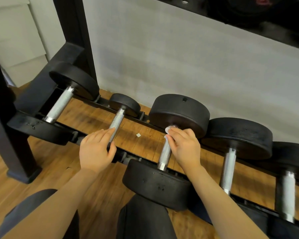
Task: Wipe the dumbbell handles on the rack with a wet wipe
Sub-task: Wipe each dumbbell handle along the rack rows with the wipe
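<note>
I see matte black dumbbell heads (179, 112) and a black rack frame (72, 31). Handles (60, 104) are silver with fine crosshatch knurling, bright chrome at the collars. White wet wipe (168, 131) on the third handle. Floor (47, 163) is warm brown wood plank with darker grain streaks. Wall (179, 57) is pale grey. My shorts (141, 219) are dark charcoal.

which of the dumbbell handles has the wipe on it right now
The third knurled steel handle from the left: the right hand presses the white wet wipe against its far end. The other handles have no wipe on them.
</note>
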`<state>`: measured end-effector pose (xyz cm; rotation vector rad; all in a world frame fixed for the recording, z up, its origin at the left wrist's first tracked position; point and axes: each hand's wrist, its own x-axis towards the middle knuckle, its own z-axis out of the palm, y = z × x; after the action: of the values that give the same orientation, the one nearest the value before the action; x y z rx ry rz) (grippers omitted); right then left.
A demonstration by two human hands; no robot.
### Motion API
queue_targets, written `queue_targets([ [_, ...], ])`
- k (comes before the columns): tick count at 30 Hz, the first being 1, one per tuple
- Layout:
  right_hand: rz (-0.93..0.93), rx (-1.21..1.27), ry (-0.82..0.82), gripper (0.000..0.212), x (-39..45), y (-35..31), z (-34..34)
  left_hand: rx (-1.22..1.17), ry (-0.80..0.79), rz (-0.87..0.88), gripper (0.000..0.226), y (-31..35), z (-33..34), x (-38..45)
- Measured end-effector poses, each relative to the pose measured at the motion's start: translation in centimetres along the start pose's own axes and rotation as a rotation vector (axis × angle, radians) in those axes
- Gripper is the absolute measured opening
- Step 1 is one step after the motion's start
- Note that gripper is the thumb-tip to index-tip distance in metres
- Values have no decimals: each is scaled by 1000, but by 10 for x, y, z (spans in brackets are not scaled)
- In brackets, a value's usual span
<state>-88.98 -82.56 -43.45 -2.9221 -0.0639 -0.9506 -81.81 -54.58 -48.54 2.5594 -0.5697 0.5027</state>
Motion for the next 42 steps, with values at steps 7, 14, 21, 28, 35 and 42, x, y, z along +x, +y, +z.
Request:
queue_targets([
  [7,-91,-33,-99,29,7,12,-5,-3,14,5,49,-1,2,1],
  [14,-161,64,-207,24,10,14,-18,-3,12,-4,49,-1,2,0],
  [21,-218,80,-334,27,15,23,-19,0,-2,-11,48,-1,2,-1],
  [28,-202,9,-203,40,7,28,-16,-4,18,3,47,-1,3,-1],
  [35,-188,87,-197,38,1,29,-10,4,23,5,47,0,3,-1],
  [42,-107,269,-292,33,-10,18,-8,3,-22,3,46,-5,4,-1],
])
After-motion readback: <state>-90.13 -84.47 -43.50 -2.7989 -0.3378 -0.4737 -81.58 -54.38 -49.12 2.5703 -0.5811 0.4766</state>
